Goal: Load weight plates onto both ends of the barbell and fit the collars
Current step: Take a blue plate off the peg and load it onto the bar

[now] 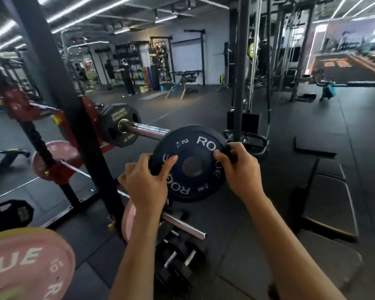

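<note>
A small dark blue 2 kg plate (192, 148) with white lettering is upright in front of me, gripped on its rim by both hands: my left hand (146, 180) on its left edge, my right hand (240, 167) on its right edge. Its centre hole lies just below the tip of the chrome barbell sleeve (147, 131), which runs back left. A black 2.5 kg plate (119, 124) sits further in on that sleeve, beside the red rack hook (89, 113). No collar is visible.
The black rack upright (59, 100) stands left of the sleeve. Pink plates (22, 260) hang on storage pegs at lower left, with a bare chrome peg (182, 227) and small black plates (178, 256) below my arms. A bench pad (329, 204) lies right. People stand far back.
</note>
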The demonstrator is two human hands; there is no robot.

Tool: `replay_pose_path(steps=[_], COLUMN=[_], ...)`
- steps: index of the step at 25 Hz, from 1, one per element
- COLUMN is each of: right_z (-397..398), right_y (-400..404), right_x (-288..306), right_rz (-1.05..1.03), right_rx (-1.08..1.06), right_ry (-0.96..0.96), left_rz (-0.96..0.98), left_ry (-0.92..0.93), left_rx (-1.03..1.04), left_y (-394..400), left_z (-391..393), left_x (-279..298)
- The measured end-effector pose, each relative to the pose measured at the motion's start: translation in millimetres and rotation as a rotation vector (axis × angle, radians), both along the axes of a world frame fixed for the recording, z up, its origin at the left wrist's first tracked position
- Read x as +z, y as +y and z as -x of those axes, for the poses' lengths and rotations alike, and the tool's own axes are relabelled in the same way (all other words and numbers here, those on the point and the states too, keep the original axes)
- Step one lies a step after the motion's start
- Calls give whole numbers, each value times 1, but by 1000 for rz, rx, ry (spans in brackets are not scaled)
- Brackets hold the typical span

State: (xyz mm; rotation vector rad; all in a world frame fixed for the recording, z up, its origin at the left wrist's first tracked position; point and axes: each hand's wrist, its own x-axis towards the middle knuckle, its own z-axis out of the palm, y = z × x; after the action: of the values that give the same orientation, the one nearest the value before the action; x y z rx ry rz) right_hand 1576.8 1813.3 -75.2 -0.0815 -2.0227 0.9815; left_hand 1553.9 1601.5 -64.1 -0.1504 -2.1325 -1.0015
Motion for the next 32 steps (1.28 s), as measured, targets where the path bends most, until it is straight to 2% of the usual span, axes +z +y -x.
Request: replay_pose_path(steps=[5,10,16,21,32], right_z=[58,120,176,207,251], right_y=[49,56,54,72,79], right_x=[8,11,1,1,-19], right_rz=[-30,-56,-61,-35,-9], right_rx=[-1,157,370,542,732], right_ry=[7,8,-22,-51,-92], left_rz=[-29,-41,-30,-42,-7], left_ry=[8,26,-42,-20,-12], left_rx=[-3,126,350,507,682], left_y=[49,53,56,83,120], left_z=[59,93,101,105,114], left_x=[2,6,0,-1,-13])
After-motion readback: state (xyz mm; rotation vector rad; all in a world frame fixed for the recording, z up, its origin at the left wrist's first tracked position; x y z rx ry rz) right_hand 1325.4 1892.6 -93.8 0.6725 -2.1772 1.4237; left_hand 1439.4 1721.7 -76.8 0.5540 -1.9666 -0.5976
